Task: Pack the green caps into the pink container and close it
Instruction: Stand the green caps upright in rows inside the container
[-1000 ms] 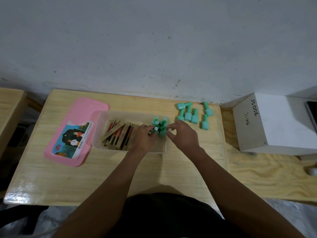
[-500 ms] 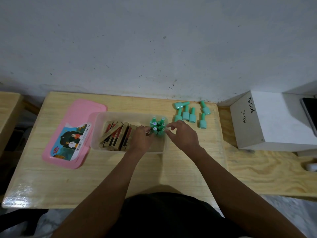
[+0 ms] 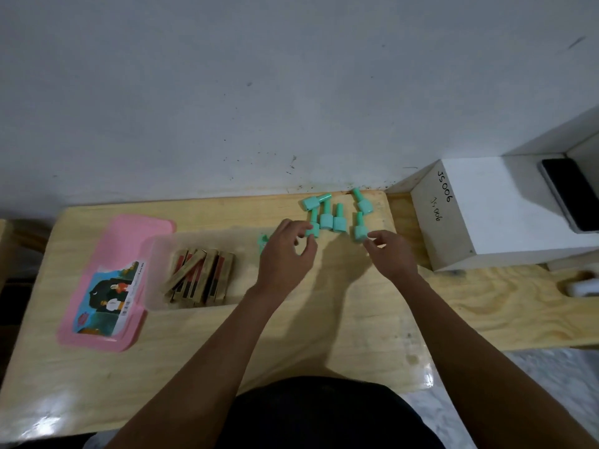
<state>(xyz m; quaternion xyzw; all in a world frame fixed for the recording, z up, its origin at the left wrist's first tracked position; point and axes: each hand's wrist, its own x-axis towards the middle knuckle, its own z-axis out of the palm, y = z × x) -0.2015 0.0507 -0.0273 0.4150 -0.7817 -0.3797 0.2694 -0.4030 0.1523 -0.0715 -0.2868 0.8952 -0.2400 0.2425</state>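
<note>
Several loose green caps lie in a cluster at the table's far right. My left hand is beside the leftmost cap, fingers spread and curled around its base without closing. My right hand reaches the rightmost cap, fingertips just touching its base. The clear container stands left of my hands; a bit of green cap shows inside it, the rest hidden behind my left hand. Its pink lid with a picture label lies flat to the left.
Gold and red flat boxes fill the container's left half. A white box marked JS006 stands at the right with a dark phone on it. The wall runs right behind the caps.
Both hands have left the caps standing in the container and moved right and away from me to the loose caps. The view has also shifted.
</note>
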